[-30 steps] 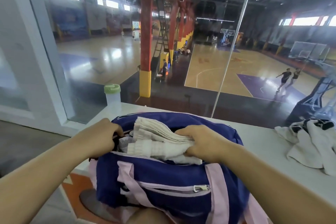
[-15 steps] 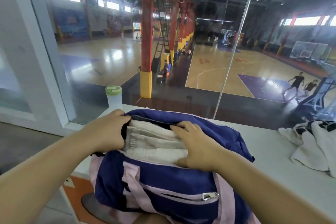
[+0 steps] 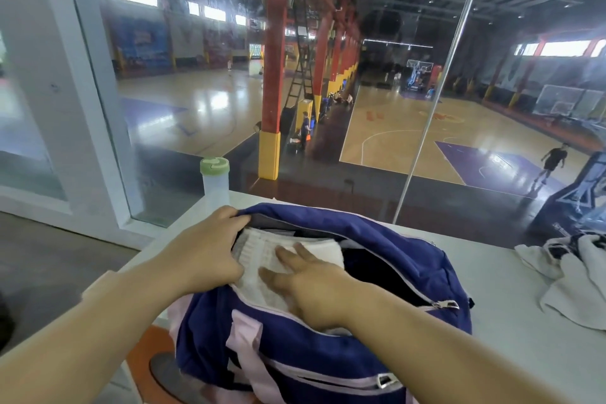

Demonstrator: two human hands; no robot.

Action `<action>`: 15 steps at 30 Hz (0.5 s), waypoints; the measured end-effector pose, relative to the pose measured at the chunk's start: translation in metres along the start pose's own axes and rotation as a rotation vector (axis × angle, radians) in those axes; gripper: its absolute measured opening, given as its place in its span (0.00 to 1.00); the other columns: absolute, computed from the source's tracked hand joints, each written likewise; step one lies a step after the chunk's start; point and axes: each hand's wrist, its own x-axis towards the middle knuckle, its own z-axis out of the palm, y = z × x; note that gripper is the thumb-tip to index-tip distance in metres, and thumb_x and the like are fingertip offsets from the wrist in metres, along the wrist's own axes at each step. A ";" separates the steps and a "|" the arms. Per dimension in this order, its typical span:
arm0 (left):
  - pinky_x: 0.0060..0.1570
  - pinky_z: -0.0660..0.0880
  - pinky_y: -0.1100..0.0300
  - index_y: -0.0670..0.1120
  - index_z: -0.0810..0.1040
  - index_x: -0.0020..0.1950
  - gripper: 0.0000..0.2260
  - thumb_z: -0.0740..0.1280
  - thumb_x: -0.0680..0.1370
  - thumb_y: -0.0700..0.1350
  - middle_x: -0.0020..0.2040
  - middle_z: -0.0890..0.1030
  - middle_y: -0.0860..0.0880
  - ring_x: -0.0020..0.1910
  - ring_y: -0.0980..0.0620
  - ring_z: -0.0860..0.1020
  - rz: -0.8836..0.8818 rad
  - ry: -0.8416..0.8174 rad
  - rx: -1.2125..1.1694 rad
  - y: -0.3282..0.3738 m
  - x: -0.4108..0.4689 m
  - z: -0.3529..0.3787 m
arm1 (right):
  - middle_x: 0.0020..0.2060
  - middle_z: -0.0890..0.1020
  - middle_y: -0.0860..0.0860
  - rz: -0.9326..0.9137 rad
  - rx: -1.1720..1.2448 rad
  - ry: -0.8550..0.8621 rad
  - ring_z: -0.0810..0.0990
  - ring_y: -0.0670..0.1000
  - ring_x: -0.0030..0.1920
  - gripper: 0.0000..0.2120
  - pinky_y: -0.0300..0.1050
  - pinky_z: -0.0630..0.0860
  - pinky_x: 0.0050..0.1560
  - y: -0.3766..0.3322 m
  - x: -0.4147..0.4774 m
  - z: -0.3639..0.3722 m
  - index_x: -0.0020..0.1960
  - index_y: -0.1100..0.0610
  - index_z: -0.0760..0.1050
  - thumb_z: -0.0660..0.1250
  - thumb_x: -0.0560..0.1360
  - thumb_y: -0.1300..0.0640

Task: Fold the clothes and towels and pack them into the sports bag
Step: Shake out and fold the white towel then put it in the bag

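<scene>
A navy sports bag with pink straps stands open on the white counter in front of me. A folded white towel lies inside its left half. My left hand sits at the left end of the opening, fingers curled over the bag's rim beside the towel. My right hand lies flat on top of the towel with straight, spread fingers, pressing it down. The right half of the bag's inside is dark.
A heap of unfolded white and dark clothes lies on the counter at the right. A clear bottle with a green lid stands behind the bag by the glass wall. An orange stool sits below.
The towel has gone from sticking out of the opening to lying low inside the bag. My right hand let go of it and now presses flat on top.
</scene>
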 end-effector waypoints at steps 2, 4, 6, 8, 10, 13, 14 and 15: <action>0.50 0.76 0.53 0.49 0.70 0.64 0.30 0.62 0.61 0.48 0.57 0.68 0.54 0.51 0.51 0.75 -0.006 0.005 -0.013 0.002 0.001 0.001 | 0.77 0.39 0.53 -0.006 -0.015 -0.030 0.39 0.60 0.76 0.30 0.56 0.54 0.73 -0.003 0.007 0.004 0.77 0.43 0.45 0.55 0.80 0.56; 0.50 0.75 0.54 0.49 0.69 0.64 0.30 0.63 0.62 0.47 0.57 0.69 0.54 0.52 0.51 0.74 -0.010 0.007 -0.020 0.004 0.002 0.001 | 0.77 0.39 0.52 0.010 0.007 -0.045 0.38 0.59 0.76 0.29 0.55 0.53 0.73 -0.001 0.013 0.005 0.76 0.42 0.45 0.55 0.81 0.54; 0.47 0.75 0.55 0.48 0.72 0.61 0.25 0.64 0.64 0.46 0.53 0.70 0.54 0.50 0.51 0.75 -0.011 0.011 -0.018 0.005 0.004 0.001 | 0.77 0.40 0.50 0.026 0.032 -0.058 0.39 0.58 0.76 0.30 0.55 0.52 0.73 0.001 0.017 0.006 0.76 0.41 0.45 0.57 0.80 0.51; 0.46 0.74 0.56 0.47 0.74 0.59 0.20 0.65 0.67 0.46 0.52 0.71 0.53 0.49 0.51 0.75 -0.014 0.028 0.016 0.006 0.005 0.001 | 0.77 0.41 0.49 0.035 0.048 -0.056 0.40 0.57 0.76 0.31 0.54 0.51 0.74 0.003 0.018 0.005 0.76 0.40 0.46 0.59 0.79 0.48; 0.48 0.73 0.57 0.49 0.75 0.60 0.18 0.65 0.70 0.46 0.55 0.73 0.53 0.52 0.50 0.74 -0.014 0.068 0.076 0.007 0.005 0.002 | 0.78 0.44 0.49 0.028 0.065 -0.034 0.43 0.57 0.77 0.32 0.54 0.51 0.74 0.004 0.013 0.002 0.76 0.41 0.49 0.62 0.78 0.46; 0.54 0.71 0.58 0.54 0.73 0.63 0.18 0.63 0.73 0.49 0.59 0.71 0.54 0.59 0.50 0.67 0.023 0.167 0.150 0.016 0.003 0.003 | 0.77 0.56 0.49 -0.010 0.084 0.051 0.54 0.55 0.75 0.30 0.52 0.55 0.73 0.011 -0.007 -0.010 0.74 0.44 0.59 0.64 0.76 0.44; 0.56 0.71 0.58 0.55 0.72 0.64 0.18 0.63 0.74 0.50 0.60 0.71 0.55 0.60 0.51 0.66 0.046 0.193 0.154 0.021 0.003 0.004 | 0.75 0.62 0.48 -0.005 0.111 0.078 0.60 0.53 0.73 0.28 0.52 0.59 0.72 0.014 -0.017 -0.015 0.73 0.44 0.62 0.65 0.75 0.44; 0.58 0.70 0.58 0.55 0.72 0.64 0.18 0.63 0.74 0.50 0.60 0.70 0.56 0.61 0.51 0.65 0.075 0.212 0.151 0.026 0.002 0.004 | 0.72 0.67 0.46 0.010 0.144 0.099 0.65 0.52 0.71 0.27 0.51 0.63 0.70 0.019 -0.028 -0.019 0.72 0.44 0.64 0.65 0.75 0.44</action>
